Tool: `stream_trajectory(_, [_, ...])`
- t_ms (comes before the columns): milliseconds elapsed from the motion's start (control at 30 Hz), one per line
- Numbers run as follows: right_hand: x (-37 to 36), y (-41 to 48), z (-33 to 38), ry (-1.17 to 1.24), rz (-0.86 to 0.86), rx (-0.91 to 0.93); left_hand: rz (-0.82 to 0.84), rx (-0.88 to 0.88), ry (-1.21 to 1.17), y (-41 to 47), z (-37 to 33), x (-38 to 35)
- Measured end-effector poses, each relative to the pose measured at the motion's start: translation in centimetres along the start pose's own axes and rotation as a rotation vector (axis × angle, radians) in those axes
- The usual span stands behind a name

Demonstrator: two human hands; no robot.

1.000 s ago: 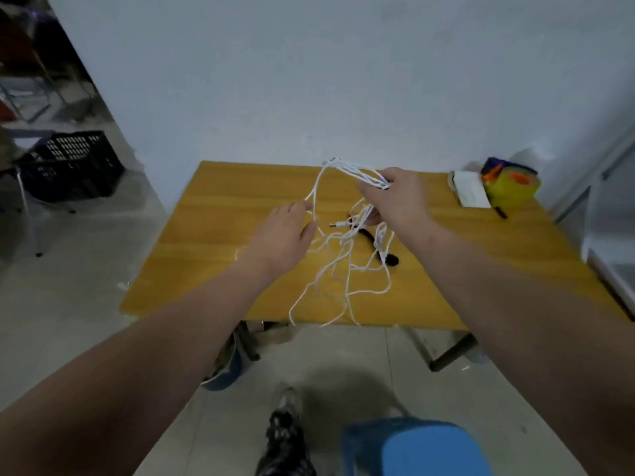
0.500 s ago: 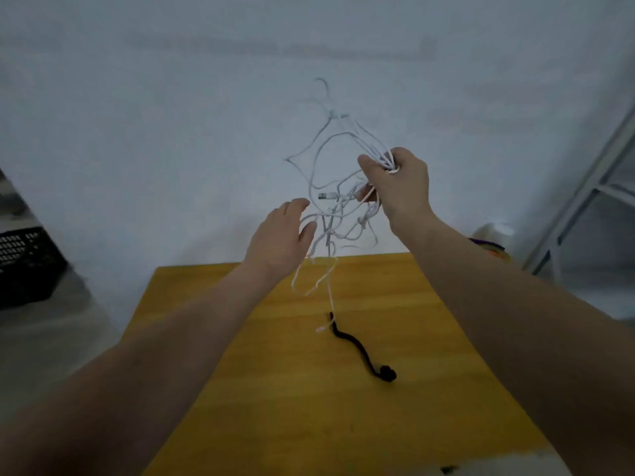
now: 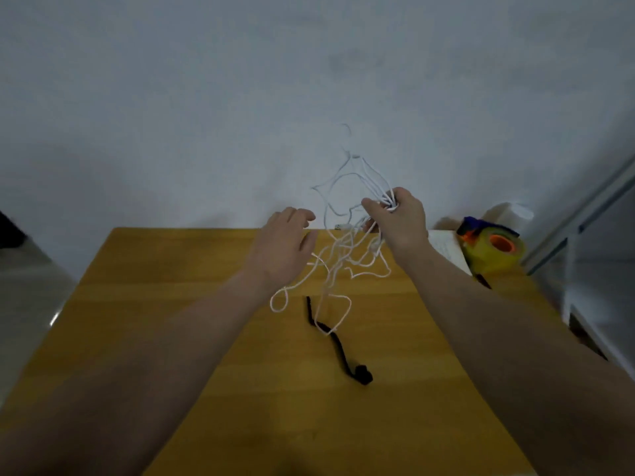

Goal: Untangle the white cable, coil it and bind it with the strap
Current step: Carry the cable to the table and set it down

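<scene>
A tangled white cable (image 3: 343,259) hangs in loose loops above the wooden table (image 3: 171,338). My right hand (image 3: 395,218) grips a bunch of its strands, raised above the far side of the table. Some loops stick up above that hand and others trail down to the tabletop. My left hand (image 3: 285,245) hovers just left of the tangle with its fingers relaxed, holding nothing. A black strap (image 3: 338,345) lies on the table below the cable, one white loop resting across it.
A yellow tape roll with an orange core (image 3: 494,249) and a white notepad (image 3: 446,249) sit at the table's far right corner. A metal rack frame (image 3: 584,218) stands to the right. A pale wall rises directly behind the table.
My right hand has lowered the cable bundle toward the table, so its lower loops now lie over the strap. My left hand stays open beside it. The view has tilted down.
</scene>
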State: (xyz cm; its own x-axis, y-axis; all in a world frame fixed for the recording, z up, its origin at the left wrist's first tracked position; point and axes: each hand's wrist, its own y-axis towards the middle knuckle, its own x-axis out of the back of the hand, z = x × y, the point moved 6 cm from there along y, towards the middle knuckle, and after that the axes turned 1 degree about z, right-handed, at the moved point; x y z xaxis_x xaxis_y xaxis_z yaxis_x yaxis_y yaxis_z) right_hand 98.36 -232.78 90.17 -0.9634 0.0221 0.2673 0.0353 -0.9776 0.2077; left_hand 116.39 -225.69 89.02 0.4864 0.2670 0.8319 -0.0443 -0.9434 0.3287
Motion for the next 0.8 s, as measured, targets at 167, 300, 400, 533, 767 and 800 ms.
stream_trajectory(167, [0.0, 3.3, -10.3, 0.059, 0.126, -0.120, 0.009, 0.101, -0.039, 1.2, 2.0, -10.3])
stream_trajectory(300, [-0.2, 4.4, -17.9, 0.121, 0.170, -0.274, 0.091, 0.195, -0.025, 0.9, 3.5, -18.7])
stream_trajectory(400, [-0.8, 3.9, -23.1, 0.094, 0.232, -0.317, 0.118, 0.192, 0.063, -0.2, 4.5, -23.5])
stream_trajectory(533, [-2.0, 3.4, -27.1, -0.009, 0.276, -0.125, 0.115, 0.119, 0.240, -2.1, 5.8, -27.3])
stream_trajectory(767, [1.0, 1.3, -29.0, 0.079, -0.013, -0.051, 0.239, -0.064, 0.426, -6.7, 2.4, -28.8])
stream_trajectory(800, [2.0, 0.3, -28.7, 0.095, -0.051, -0.042, 0.337, -0.015, 0.429, -7.9, 2.1, -29.5])
